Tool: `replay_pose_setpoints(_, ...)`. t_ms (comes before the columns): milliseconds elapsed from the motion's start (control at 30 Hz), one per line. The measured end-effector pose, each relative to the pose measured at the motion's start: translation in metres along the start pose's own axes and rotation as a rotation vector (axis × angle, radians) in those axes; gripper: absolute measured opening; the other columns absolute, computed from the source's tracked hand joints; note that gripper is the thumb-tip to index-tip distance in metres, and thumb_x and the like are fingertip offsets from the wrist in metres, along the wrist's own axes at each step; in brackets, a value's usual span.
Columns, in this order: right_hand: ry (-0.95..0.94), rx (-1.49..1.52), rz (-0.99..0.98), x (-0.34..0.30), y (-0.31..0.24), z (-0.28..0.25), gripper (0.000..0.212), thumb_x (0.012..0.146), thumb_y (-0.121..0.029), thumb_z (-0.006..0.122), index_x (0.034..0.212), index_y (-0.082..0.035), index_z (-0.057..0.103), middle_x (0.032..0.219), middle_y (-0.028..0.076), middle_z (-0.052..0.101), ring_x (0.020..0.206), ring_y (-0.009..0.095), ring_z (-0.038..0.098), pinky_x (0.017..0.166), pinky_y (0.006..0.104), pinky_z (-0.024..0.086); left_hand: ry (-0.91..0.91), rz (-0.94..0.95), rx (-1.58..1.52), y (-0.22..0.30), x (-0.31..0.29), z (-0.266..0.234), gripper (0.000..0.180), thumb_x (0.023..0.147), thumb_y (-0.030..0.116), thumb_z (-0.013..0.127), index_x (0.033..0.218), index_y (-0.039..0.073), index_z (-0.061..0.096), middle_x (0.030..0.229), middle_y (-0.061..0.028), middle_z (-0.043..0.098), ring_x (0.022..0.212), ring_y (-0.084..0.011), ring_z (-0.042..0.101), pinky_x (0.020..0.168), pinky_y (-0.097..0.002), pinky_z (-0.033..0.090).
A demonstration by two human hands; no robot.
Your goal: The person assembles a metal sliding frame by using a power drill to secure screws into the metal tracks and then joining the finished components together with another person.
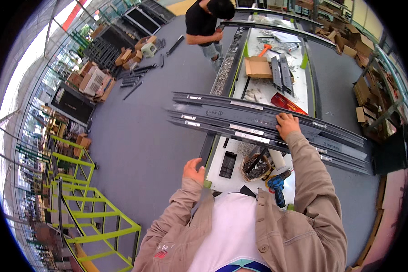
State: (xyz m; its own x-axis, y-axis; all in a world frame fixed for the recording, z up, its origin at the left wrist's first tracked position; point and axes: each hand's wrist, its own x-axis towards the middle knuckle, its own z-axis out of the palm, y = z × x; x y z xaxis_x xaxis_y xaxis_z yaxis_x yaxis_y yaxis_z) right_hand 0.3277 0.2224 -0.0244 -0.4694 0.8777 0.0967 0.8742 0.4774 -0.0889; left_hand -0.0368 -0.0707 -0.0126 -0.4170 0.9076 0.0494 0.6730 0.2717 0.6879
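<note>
Several long dark metal frame profiles (199, 108) with pale labels lie side by side across the worktable (217, 181), sticking out past both its sides. My right hand (288, 125) is on them right of their middle, fingers curled over one profile. Nearer me, my left hand (193, 172) is empty beside the table's left edge, its fingers bent and apart. Between my arms the white tabletop carries a black tray (228, 164), a basket of small screws (256, 167) and a blue cordless drill (278, 187).
Farther along the table are an opened cardboard box (258, 67), an orange hammer (264, 49) and a red package (289, 103). A person in black (207, 27) stands at its far left. Green metal frames (95, 208) stand on the left; a shelf rack (394, 86) stands right.
</note>
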Motion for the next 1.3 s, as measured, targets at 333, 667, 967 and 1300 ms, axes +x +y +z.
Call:
replay_pose_setpoints(333,0.202,0.514,0.199,0.011,-0.055,0.009,0.060,0.101,-0.048,0.058,0.149,-0.013,0.053,0.159,0.015,0.046,0.146,0.033,0.043,0.119,0.0535,0.032,0.122,0.325,-0.390,0.111,0.064,-0.023,0.061,0.102,0.023,0.060,0.154,-0.001,0.039,0.156,-0.0217,0.044,0.145,-0.0352,0.043,0.121,-0.0414,0.034)
replay_pose_setpoints(667,-0.344,1.954,0.291,-0.039,-0.252,-0.117,0.070,0.109,-0.054,0.043,0.149,0.002,0.049,0.158,0.014,0.046,0.144,0.026,0.045,0.119,0.0387,0.034,-0.173,0.187,-1.203,0.059,0.114,0.083,0.048,0.110,0.029,0.043,0.151,0.004,0.041,0.154,-0.0128,0.046,0.142,-0.0289,0.043,0.114,-0.0418,0.037)
replay_pose_setpoints(967,0.257,0.784,-0.360,-0.032,-0.196,-0.062,0.044,0.107,-0.032,0.044,0.140,-0.008,0.061,0.147,0.014,0.057,0.140,0.035,0.048,0.117,0.0491,0.035,-0.382,-0.481,-1.730,0.157,0.100,0.044,0.045,0.107,0.034,0.047,0.140,0.005,0.054,0.140,-0.0116,0.060,0.127,-0.0299,0.059,0.102,-0.0483,0.049)
replay_pose_setpoints(1300,0.109,0.990,-1.060,-0.088,-0.326,-0.256,0.047,0.096,-0.032,0.070,0.134,-0.007,0.061,0.127,0.015,0.065,0.117,0.034,0.064,0.095,0.0420,0.055,0.655,0.222,0.366,0.086,0.259,-0.210,0.027,0.087,0.016,0.067,0.113,0.012,0.072,0.123,-0.0110,0.068,0.115,-0.0288,0.064,0.097,-0.0437,0.053)
